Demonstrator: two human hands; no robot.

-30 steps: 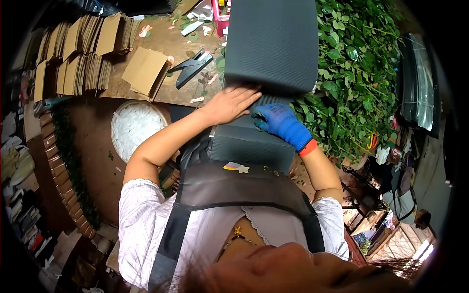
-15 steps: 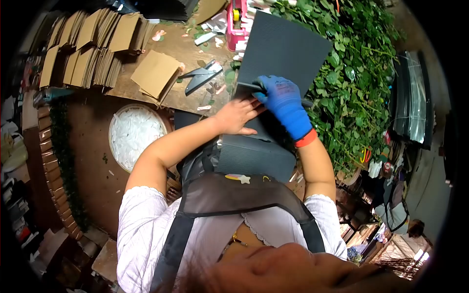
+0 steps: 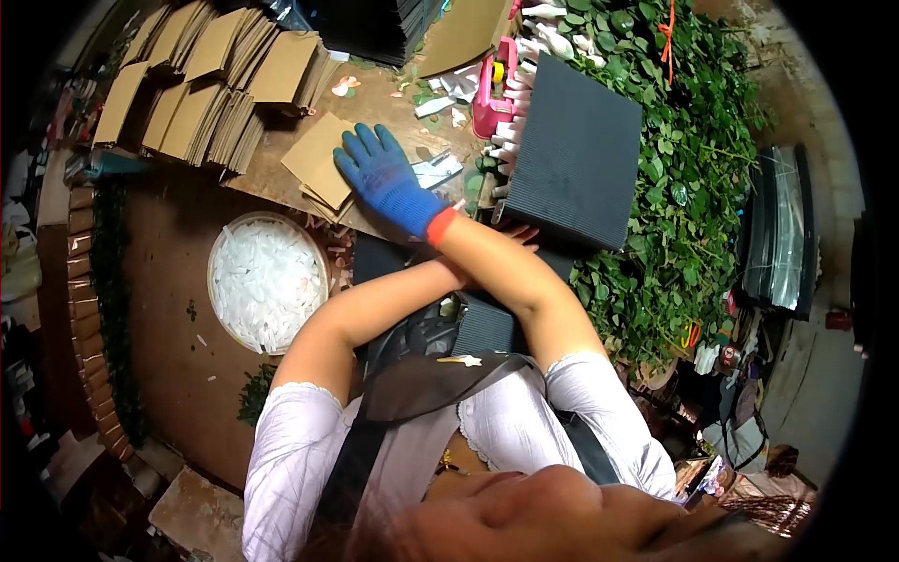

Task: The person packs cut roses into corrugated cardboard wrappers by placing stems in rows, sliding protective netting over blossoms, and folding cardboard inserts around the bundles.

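Note:
My right hand (image 3: 384, 183), in a blue glove with an orange cuff, reaches across to the left. Its spread fingers lie over the edge of a small stack of brown cardboard pieces (image 3: 309, 150). Close by the glove lies a stapler (image 3: 438, 170), partly covered. My bare left hand (image 3: 521, 234) is under my right forearm, mostly hidden. The fingers that show are stretched out along the lower edge of a folded black corrugated sheet (image 3: 576, 150). White-wrapped flower heads (image 3: 506, 140) stick out along the sheet's left side.
Cardboard stacks (image 3: 211, 84) line the table's back left. A pink tape dispenser (image 3: 489, 103) stands beside the sheet. Leafy green stems (image 3: 693, 187) are heaped to the right. Below the table edge sits a round tub of white pieces (image 3: 267, 281).
My right hand has left the black sheet and moved left to the cardboard, its fingers opening. The sheet and left hand now appear farther right, my left hand beneath the crossing forearm.

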